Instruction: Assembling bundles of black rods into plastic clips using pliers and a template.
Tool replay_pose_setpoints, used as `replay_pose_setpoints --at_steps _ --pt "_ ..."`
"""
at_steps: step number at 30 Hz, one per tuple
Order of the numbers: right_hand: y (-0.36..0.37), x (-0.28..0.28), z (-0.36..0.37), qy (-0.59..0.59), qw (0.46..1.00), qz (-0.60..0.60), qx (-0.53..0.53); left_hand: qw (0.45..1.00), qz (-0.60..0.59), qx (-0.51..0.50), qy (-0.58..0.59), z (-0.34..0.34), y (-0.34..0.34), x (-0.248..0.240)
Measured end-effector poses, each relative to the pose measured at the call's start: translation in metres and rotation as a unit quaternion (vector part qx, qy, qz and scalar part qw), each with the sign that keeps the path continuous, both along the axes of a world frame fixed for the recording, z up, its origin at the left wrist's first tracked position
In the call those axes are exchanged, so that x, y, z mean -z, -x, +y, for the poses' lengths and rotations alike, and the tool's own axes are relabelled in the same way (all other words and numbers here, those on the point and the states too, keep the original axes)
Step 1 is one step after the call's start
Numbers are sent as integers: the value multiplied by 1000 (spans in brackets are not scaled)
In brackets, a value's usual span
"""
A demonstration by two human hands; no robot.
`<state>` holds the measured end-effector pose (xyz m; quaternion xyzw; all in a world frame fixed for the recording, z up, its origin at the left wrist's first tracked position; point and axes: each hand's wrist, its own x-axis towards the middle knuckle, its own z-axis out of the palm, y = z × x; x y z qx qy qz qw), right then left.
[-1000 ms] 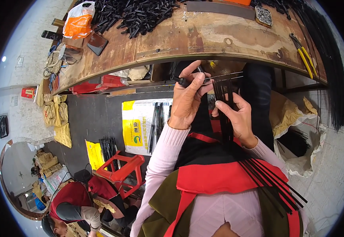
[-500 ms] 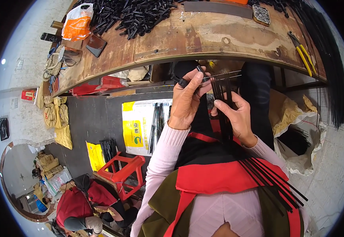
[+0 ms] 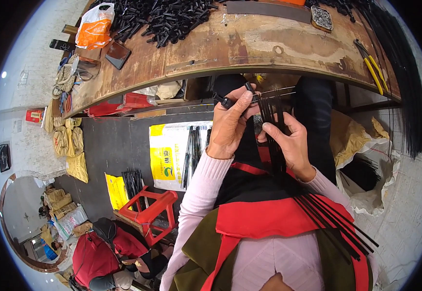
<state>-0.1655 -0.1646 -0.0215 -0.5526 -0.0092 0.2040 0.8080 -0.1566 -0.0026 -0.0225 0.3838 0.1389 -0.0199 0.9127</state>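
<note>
My left hand point(image 3: 226, 128) is closed around a short black plastic fitting point(image 3: 222, 100), whose end sticks out beside the thumb. Thin metal wires point(image 3: 284, 91) stretch rightward from these fingers, across the upper ends of a bundle of long black strips point(image 3: 275, 150). The strips hang down over my lap, their far ends point(image 3: 337, 225) fanned out across my red apron. My right hand point(image 3: 291, 145) has its fingers closed on that bundle, thumb toward the left. Whether the wires pass through the strips or only behind them is too fine to tell.
Ahead stands a worn wooden table point(image 3: 264, 53) with a heap of black fittings point(image 3: 182, 19), yellow-handled pliers point(image 3: 375, 70) and a phone point(image 3: 118, 56). Black strips point(image 3: 412, 97) drape off its right end. A red stool point(image 3: 150, 216) and another person point(image 3: 102, 254) are at lower left.
The black fitting in my left hand has tilted a little, and the fingers have shifted slightly. My right hand stays put. The person at lower left has leaned lower.
</note>
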Motion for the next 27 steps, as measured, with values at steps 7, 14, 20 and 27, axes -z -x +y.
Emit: replay_pose_setpoints --at_steps 7,14,20,27 --pt "0 8 3 -5 1000 9 5 1000 6 8 30 -1 7 -11" --pt "0 -1 0 59 998 -17 -30 999 11 -7 -51 -1 16 -11" --pt "-11 -7 -5 28 998 -1 -60 1000 -11 17 -3 -2 16 -8" --pt "-24 -5 -11 -57 986 97 -121 999 0 33 23 -2 16 -10"
